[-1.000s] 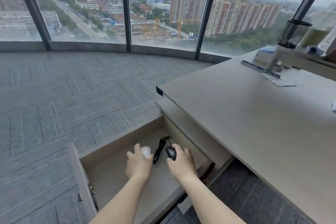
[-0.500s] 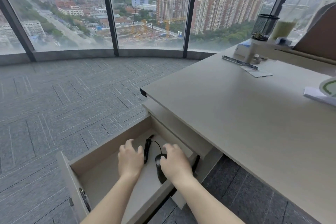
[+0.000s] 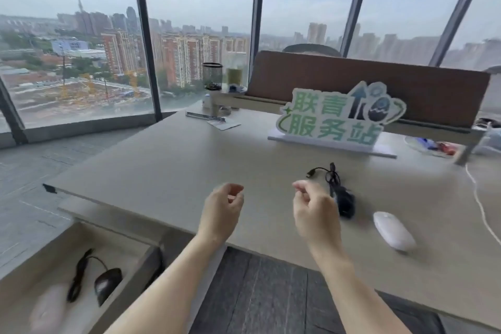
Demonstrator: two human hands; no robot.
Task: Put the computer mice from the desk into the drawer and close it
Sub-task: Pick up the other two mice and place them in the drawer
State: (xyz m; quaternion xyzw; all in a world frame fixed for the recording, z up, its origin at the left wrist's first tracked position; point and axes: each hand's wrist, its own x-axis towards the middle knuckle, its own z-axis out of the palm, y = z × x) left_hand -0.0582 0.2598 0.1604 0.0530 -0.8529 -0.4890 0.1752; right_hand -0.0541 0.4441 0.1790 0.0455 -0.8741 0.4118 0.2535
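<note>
Hands left drawer (image 3: pixel 32 260); left hand (image 3: pixel 223 207), right hand (image 3: pixel 315 210) empty over desk (image 3: pixel 168 171).

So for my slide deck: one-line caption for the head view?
Both hands, left hand and right hand, hover empty over the desk near two remaining mice; drawer open.

Both bare forearms reach forward and up from the bottom of the view, roughly parallel and apart. The left hand (image 3: pixel 223 207) is seen from the back, wrist straight, its fingers (image 3: pixel 235 190) curled loosely inward toward the thumb with nothing between them. The right hand (image 3: pixel 315 210) is raised at the same height, fingers bent in a loose half-curl, thumb forward, likewise holding nothing.
</note>
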